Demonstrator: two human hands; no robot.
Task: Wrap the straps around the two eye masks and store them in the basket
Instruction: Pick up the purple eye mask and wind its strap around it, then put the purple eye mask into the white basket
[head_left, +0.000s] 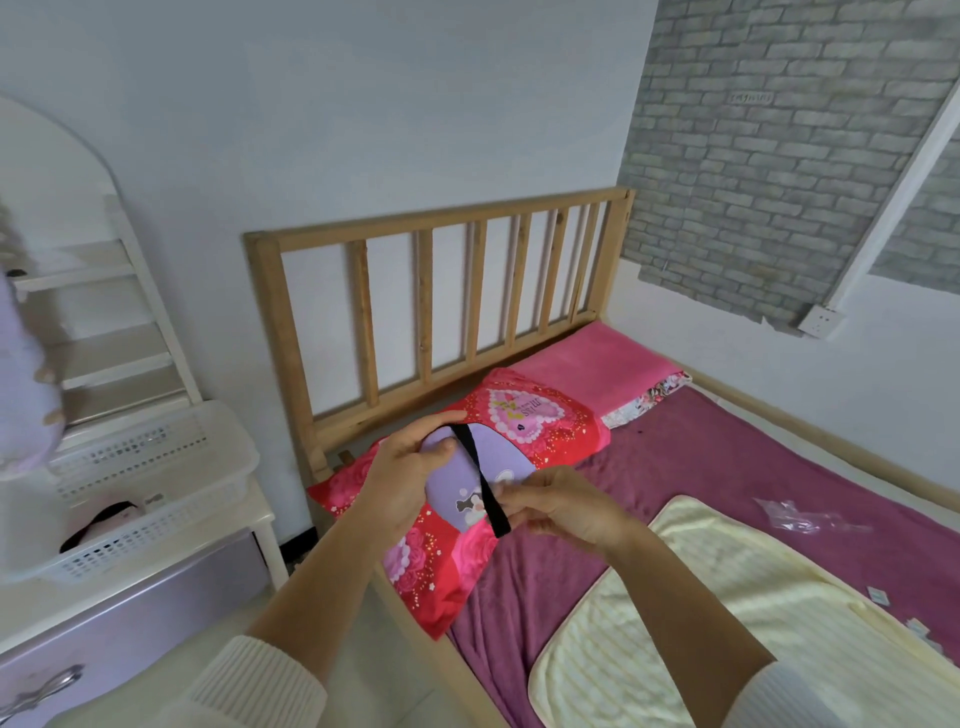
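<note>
A purple eye mask (467, 488) with a small cartoon print is held in the air above the red pillow. My left hand (402, 475) grips its left end, thumb on the front. A black strap (480, 480) runs diagonally across the mask's face. My right hand (558, 501) pinches the lower end of that strap at the mask's right side. The white plastic basket (208, 491) stands on the dresser at the left. A pink eye mask (106, 519) with a dark strap lies inside it.
The red flowered pillow (545, 431) and a pink pillow (597, 364) lie against the wooden headboard (431, 291). A cream towel (727, 623) covers part of the magenta blanket, with a clear plastic wrapper (800, 514) beyond it. A mirror (52, 260) stands behind the basket.
</note>
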